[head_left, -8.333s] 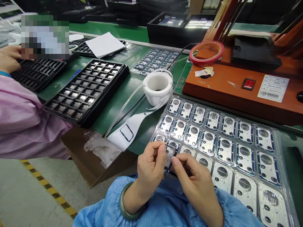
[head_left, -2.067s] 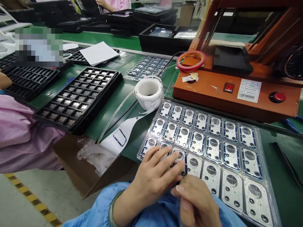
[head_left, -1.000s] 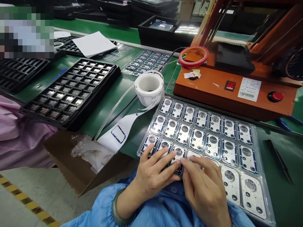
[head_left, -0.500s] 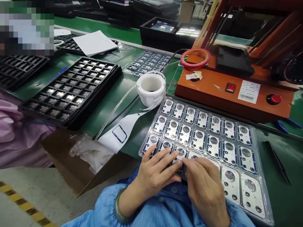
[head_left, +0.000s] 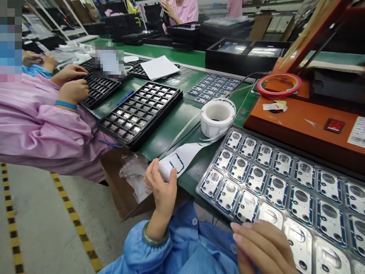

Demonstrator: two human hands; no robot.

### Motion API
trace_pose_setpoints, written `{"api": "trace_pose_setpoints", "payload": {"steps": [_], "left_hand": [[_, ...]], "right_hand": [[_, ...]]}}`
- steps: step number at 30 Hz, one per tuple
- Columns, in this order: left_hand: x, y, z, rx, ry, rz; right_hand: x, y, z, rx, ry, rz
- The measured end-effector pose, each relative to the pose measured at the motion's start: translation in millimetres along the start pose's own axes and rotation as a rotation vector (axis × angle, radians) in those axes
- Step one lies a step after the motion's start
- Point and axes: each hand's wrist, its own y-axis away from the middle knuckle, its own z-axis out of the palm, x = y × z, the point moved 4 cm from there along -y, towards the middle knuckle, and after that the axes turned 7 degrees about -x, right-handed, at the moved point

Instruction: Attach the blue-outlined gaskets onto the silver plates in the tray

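Observation:
My left hand (head_left: 162,190) is at the free end of a white backing strip (head_left: 190,153), its thumb and fingers closed on the strip's edges. A thin dark-blue frame-shaped sticker (head_left: 180,164) lies on that strip, just beyond my thumb. The strip runs back to a white roll (head_left: 218,116). My right hand (head_left: 265,245) hovers over the near edge of a clear tray (head_left: 201,185) of silver metal plates (head_left: 256,178). Its fingers are loosely bent with nothing visible in them; the thumb is mostly hidden. Many plates carry dark-blue borders; several near my right hand show none.
An orange machine (head_left: 302,121) with a red tape roll (head_left: 278,84) on it stands at the right. Left are a black tray (head_left: 139,114) of small metal parts and a cardboard box (head_left: 114,188). A co-worker's pink sleeve (head_left: 42,114) reaches in at the far left.
My left hand has moved left from the plates to the end of the backing strip. My right hand has lifted away from the plate it was touching. The view has turned left.

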Motion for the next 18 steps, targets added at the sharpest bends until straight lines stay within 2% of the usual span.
{"api": "trace_pose_setpoints", "payload": {"steps": [2, 5, 7, 10, 12, 15, 18], "left_hand": [[-5, 2, 3.4, -0.001, -0.026, -0.017], [-1, 5, 0.7, 0.047, -0.013, 0.064], [2, 2, -0.2, -0.023, -0.048, 0.075], [-1, -7, 0.6, -0.197, -0.078, -0.031], [-3, -12, -0.2, -0.241, -0.061, -0.095], [-3, -14, -0.4, -0.264, -0.065, -0.083], [1, -12, 0.5, -0.255, -0.085, -0.014]], "right_hand": [[-4, -3, 9, -0.008, -0.029, -0.024], [-8, -9, 17, -0.03, -0.063, -0.041], [-9, -15, 22, -0.006, -0.116, -0.021], [-16, -23, 33, 0.045, -0.279, 0.009], [-25, -28, 45, 0.038, -0.37, -0.016], [-41, -36, 61, -0.032, -0.412, -0.086], [-57, -44, 68, -0.119, -0.475, -0.267]]}}
